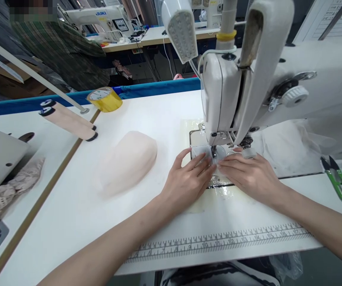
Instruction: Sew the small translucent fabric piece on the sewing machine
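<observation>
Both hands are at the needle area of a white sewing machine point(221, 91). My left hand point(189, 176) lies left of the presser foot point(214, 153), its fingers spread over the metal plate point(199, 138). My right hand point(250, 172) is to the right of the foot, fingers close together and pointing left; what lies under them is hidden. The fingertips of both hands nearly meet in front of the needle. A pale, sheer cup-shaped piece point(132, 161) rests on the white table to the left. White fabric point(290, 145) lies behind my right hand.
Green thread snips point(339, 180) lie at the right. Two beige thread cones point(70, 121) and yellow tape point(104, 99) are at the back left. Lace fabric point(13, 186) sits at the far left. A ruler strip point(218, 242) runs along the front edge. A person point(60, 47) is beyond the table.
</observation>
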